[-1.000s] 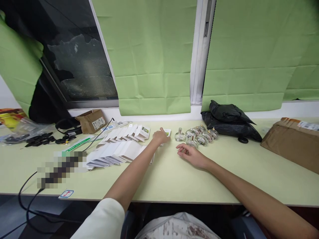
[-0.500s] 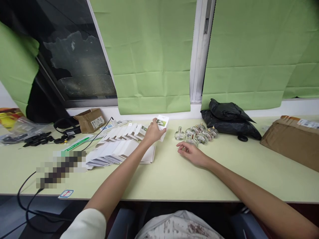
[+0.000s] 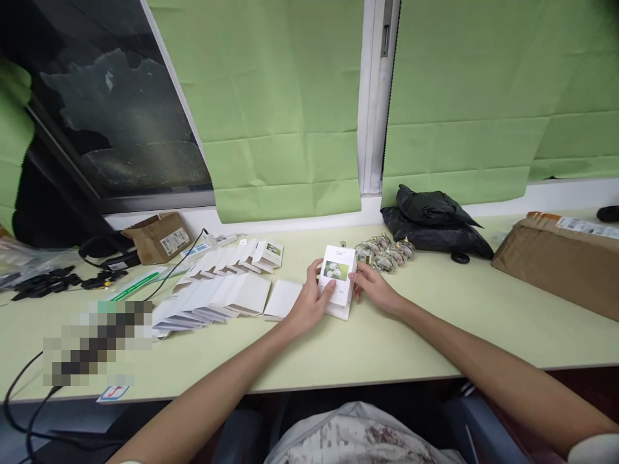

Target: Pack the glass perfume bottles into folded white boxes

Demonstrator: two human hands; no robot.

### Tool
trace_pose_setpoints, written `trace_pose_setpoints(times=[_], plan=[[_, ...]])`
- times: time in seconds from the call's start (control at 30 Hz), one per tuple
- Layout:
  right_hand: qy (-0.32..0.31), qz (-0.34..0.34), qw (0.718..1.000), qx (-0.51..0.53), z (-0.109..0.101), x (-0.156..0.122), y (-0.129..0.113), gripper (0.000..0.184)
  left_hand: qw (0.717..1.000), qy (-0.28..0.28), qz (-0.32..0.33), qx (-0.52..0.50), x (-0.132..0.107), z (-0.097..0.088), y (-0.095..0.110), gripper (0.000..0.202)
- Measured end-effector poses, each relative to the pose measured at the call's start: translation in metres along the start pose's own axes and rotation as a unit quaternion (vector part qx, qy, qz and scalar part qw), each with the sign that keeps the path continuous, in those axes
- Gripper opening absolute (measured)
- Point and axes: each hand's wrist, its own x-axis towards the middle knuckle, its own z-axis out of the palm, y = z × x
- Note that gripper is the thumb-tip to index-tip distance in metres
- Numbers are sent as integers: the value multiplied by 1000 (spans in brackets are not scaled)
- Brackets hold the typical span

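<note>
Left hand (image 3: 308, 304) gripping one side and right hand (image 3: 378, 289) pinching the other, I hold a white box (image 3: 341, 276) over the desk (image 3: 367, 354) in the head view, left of the glass bottles (image 3: 385, 259). I take this as readying the box; the next move probably calls for gently opening its end.

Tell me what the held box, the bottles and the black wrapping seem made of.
Held box: probably card, matte white, with a flat printed face. Bottles: likely glass, clear and shiny. Black wrapping: probably plastic film, by its creased sheen.
</note>
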Motion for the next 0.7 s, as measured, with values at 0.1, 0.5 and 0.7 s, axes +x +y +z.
trace_pose_setpoints(times=[0.1,0.5,0.7], plan=[[17,6,1000,14,-1,1,-4,37,999,-28,-15,4,-3,-4,5,64],[39,21,999,3,-1,1,-2,43,964,9,-23,266,-3,-18,1,59],[77,53,995,43,-4,3,-3,47,999,-32,-3,20,-10,-6,16,58]])
